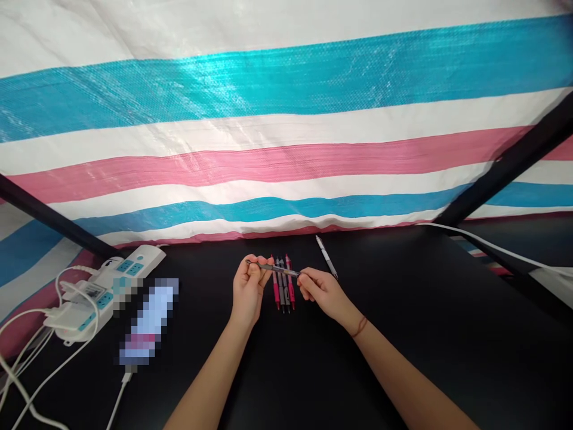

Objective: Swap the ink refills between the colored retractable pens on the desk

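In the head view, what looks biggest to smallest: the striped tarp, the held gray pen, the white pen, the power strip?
1. Striped tarp
2. Power strip
3. Held gray pen
4. White pen
The pens' true sizes are unsure: the held one seems nearer the camera.

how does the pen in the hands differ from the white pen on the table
The held pen spans left hand to right hand; the white pen lies on the table. The held pen looks mostly grey, the white pen largely white. The held pen runs nearly crosswise, the white pen steeply slanted. Both are slim.
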Motion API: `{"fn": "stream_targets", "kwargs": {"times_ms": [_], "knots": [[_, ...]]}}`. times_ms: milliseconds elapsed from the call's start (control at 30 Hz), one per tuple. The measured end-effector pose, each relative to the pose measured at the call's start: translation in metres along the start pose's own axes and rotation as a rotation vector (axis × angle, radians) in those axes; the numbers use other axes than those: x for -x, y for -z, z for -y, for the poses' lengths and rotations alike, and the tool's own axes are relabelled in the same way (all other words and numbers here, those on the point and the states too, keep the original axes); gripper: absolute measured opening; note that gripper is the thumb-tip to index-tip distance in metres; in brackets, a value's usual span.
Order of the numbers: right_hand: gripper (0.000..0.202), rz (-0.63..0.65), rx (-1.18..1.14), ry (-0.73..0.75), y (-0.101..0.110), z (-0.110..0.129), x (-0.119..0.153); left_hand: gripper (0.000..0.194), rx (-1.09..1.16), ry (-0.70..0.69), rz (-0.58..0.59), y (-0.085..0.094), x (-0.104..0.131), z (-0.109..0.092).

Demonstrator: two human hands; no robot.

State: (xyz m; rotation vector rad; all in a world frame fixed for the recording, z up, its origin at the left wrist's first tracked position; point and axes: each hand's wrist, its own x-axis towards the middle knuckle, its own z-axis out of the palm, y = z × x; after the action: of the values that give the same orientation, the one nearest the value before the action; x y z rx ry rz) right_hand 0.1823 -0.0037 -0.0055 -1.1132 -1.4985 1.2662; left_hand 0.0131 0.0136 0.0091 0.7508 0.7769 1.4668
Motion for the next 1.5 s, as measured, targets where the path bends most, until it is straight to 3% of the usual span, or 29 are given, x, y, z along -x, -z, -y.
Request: {"fn": "stream_targets", "kwargs": {"times_ms": [233,333,500,733,933,1167,1333,1500], "knots": [[0.04,0.239,-0.503,-0.332,0.006,0.006,0.0,0.033,0.004,0.049,0.039,0.001,0.0,-0.001],[0.038,0.24,-0.494,-0.293,0.008,0.006,0.001,0.035,0.013,0.055,0.001,0.001,0.0,0.001],[0.042,0.244,-0.233,-0.162,0.005,0.008,0.003,0.035,0.012,0.029,-0.057,0.0,0.0,0.0],[0.028,0.054,0.218,0.086,0.007,0.011,0.004,0.035,-0.011,0.027,-0.07,-0.001,0.0,-0.004],[0.035,-0.061,-0.029,-0.041,0.009,0.006,0.001,0.033,-0.044,0.029,-0.077,0.003,-0.004,-0.001],[0.022,-0.221,-0.036,0.028,0.017,0.001,-0.002,0.033,-0.182,0.076,-0.076,0.008,-0.006,0.006],[0.024,-0.245,-0.047,0.039,0.021,0.004,-0.002,0.029,-0.495,0.007,0.025,0.016,-0.011,0.005],[0.035,-0.266,-0.1,0.025,0.024,0.008,-0.003,0.023,-1.027,-0.292,0.269,0.021,-0.012,-0.001]]}}
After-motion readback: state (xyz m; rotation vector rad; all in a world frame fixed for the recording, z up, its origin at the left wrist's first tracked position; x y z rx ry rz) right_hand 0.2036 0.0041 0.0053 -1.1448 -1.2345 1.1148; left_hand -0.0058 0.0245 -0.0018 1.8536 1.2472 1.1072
